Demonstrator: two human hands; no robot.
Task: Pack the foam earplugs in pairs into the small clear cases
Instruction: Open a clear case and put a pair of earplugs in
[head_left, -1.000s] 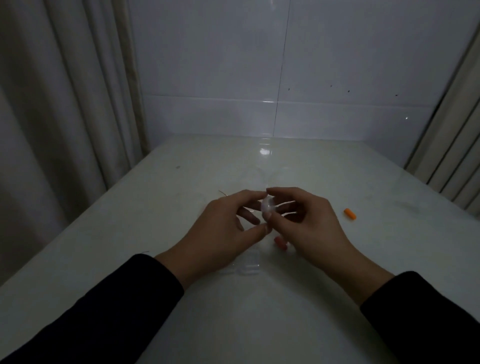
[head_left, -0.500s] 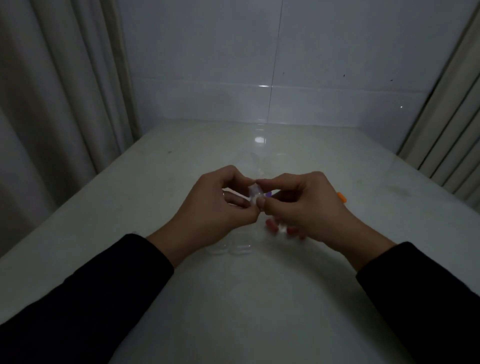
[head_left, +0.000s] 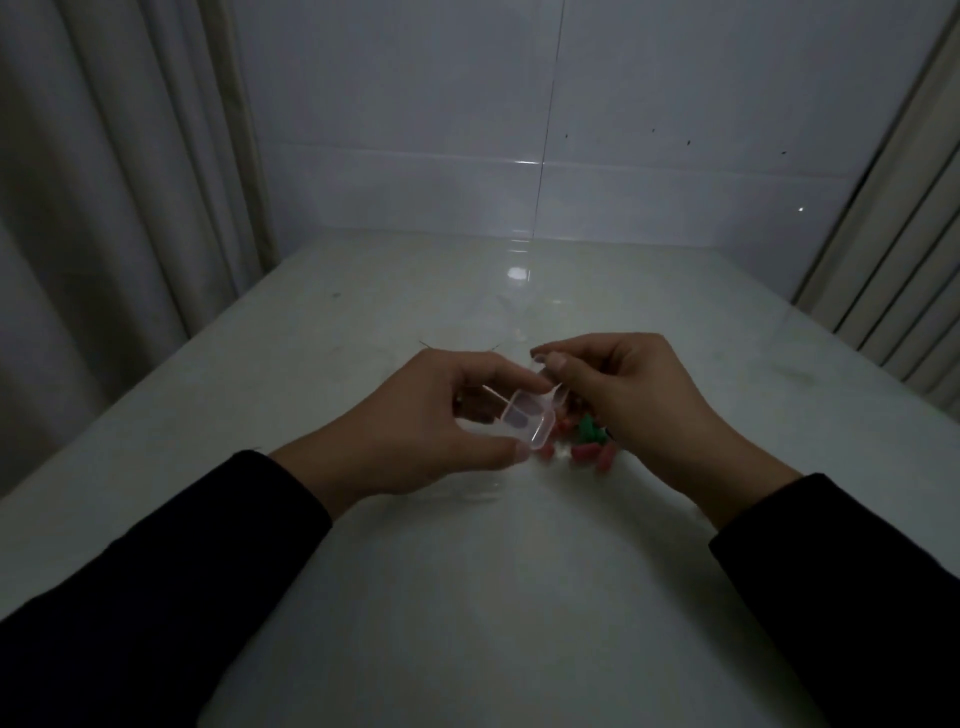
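A small clear case (head_left: 527, 423) is held above the table by my left hand (head_left: 441, 431), thumb at its near corner and index finger on its far edge. Two dark purple earplugs lie side by side inside the case. My right hand (head_left: 634, 395) pinches the case's clear lid at the far right edge with thumb and index finger. Under and between my hands lie several red earplugs (head_left: 587, 452) and a green earplug (head_left: 589, 428) on the table.
The pale glossy table (head_left: 493, 597) runs back to a white tiled wall. Curtains hang at the left (head_left: 104, 208) and a slatted panel stands at the right (head_left: 909, 260). Faint clear cases (head_left: 467, 491) lie on the table below my left hand.
The case has opened: its lid is tipped up under my right fingers and the two purple earplugs now show inside. Both hands have moved slightly apart, uncovering the red and green earplugs.
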